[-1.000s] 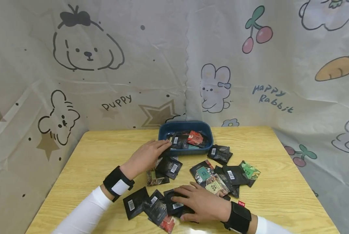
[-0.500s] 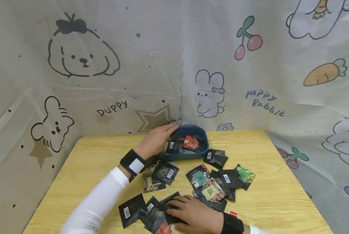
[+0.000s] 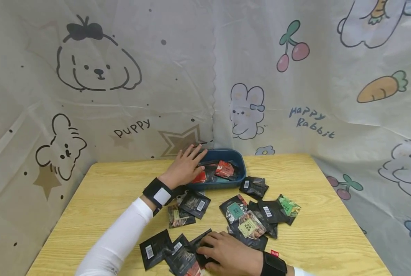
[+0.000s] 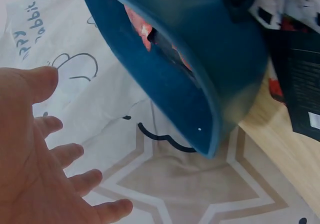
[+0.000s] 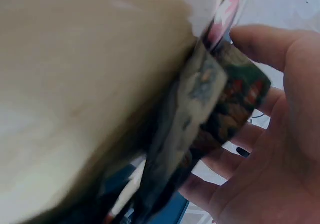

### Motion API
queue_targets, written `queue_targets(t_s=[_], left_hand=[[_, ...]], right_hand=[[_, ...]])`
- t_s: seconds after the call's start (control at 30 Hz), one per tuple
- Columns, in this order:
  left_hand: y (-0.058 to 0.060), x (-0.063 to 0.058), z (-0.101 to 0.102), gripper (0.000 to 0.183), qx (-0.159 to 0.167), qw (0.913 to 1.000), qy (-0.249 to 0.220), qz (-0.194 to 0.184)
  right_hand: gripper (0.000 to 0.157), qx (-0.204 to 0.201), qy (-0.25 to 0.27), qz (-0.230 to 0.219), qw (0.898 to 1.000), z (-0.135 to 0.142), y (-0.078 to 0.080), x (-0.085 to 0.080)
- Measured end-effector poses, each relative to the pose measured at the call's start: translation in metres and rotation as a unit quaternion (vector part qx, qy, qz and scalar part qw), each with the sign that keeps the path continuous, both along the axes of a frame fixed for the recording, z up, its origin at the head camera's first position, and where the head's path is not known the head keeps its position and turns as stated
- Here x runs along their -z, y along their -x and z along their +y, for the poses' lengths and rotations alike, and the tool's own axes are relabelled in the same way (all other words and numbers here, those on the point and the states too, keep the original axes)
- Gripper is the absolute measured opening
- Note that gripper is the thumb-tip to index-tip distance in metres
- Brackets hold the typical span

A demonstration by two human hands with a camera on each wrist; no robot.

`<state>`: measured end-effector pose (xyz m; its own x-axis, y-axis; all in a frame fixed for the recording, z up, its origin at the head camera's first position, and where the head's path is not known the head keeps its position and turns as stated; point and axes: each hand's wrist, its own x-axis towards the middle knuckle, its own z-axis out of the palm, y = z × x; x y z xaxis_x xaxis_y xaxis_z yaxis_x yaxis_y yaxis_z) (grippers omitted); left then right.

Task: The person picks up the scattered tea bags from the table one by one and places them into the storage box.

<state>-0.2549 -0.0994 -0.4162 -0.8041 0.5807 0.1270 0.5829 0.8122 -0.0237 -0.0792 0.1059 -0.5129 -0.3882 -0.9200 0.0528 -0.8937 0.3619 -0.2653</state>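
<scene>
My left hand [image 3: 182, 168] hovers over the left end of a blue plastic bin [image 3: 219, 185], fingers spread and holding nothing. The left wrist view shows its palm and separated fingers beside the bin's rim [image 4: 212, 109]. Inside the bin lie several sachets, including one with a red label [image 3: 226, 168] and another red one [image 3: 200, 177] below my left fingers. My right hand [image 3: 231, 251] bends over a pile of black sachets near the front. In the right wrist view its thumb and fingers grip a printed sachet [image 5: 237, 99], which hides the fingertips.
Black sachets [image 3: 156, 249] lie left of my right hand. Another group, with a green-printed sachet [image 3: 289, 207], is at right. Two smaller piles sit by the bin, one in front [image 3: 194, 203], one at its right corner [image 3: 253, 186]. A patterned cloth [image 3: 177, 76] hangs behind the table.
My left hand has moved from the bin's front left over the bin, and its fingers have spread. A red sachet now shows below it. My right fingers have curled more at the pile.
</scene>
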Motion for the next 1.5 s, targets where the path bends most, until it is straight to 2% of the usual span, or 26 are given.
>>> queue_targets(t_s=[0.13, 0.23, 0.33, 0.57, 0.7, 0.83, 0.93, 1.07, 1.2, 1.3, 1.37, 1.5], left_hand=[[-0.009, 0.003, -0.01, 0.056, 0.029, 0.9991, -0.022, 0.021], [-0.02, 0.004, -0.017, 0.054, 0.053, 0.9974, -0.027, 0.04], [-0.032, 0.004, -0.024, 0.053, 0.071, 0.996, -0.031, 0.046], [-0.059, 0.011, -0.038, 0.051, 0.095, 0.9929, -0.063, 0.032], [-0.077, 0.018, -0.044, 0.05, 0.1, 0.9931, -0.053, 0.031], [-0.096, 0.026, -0.05, 0.048, 0.099, 0.994, -0.044, 0.015], [-0.111, 0.034, -0.055, 0.047, 0.101, 0.9938, -0.043, -0.015], [-0.132, 0.04, -0.062, 0.059, 0.113, 0.9891, -0.027, -0.09], [-0.156, 0.045, -0.064, 0.085, 0.12, 0.9752, 0.003, -0.186], [-0.172, 0.052, -0.061, 0.096, 0.13, 0.9627, 0.01, -0.237], [-0.181, 0.057, -0.059, 0.098, 0.137, 0.9588, 0.009, -0.249], [-0.192, 0.065, -0.058, 0.092, 0.148, 0.9588, 0.02, -0.241]], right_hand=[[0.031, 0.005, -0.001, 0.044, 0.999, -0.003, 0.001, -0.002], [0.027, 0.004, 0.002, 0.094, 0.996, -0.006, 0.003, 0.0], [0.027, 0.006, -0.001, 0.122, 0.992, -0.008, 0.005, 0.002], [0.048, 0.025, -0.044, 0.132, 0.99, -0.011, 0.005, -0.001], [0.046, 0.022, -0.063, 0.145, 0.987, -0.01, 0.006, -0.003], [0.046, 0.02, -0.035, 0.147, 0.988, -0.004, 0.011, -0.017], [0.056, 0.034, -0.011, 0.156, 0.987, 0.004, 0.019, -0.037], [0.061, 0.072, 0.024, 0.183, 0.98, 0.017, 0.039, -0.067], [0.056, 0.104, 0.058, 0.196, 0.973, 0.029, 0.066, -0.092], [0.053, 0.122, 0.073, 0.201, 0.969, 0.038, 0.089, -0.106], [0.053, 0.135, 0.088, 0.197, 0.967, 0.044, 0.104, -0.115], [0.051, 0.168, 0.117, 0.189, 0.96, 0.052, 0.129, -0.128]])
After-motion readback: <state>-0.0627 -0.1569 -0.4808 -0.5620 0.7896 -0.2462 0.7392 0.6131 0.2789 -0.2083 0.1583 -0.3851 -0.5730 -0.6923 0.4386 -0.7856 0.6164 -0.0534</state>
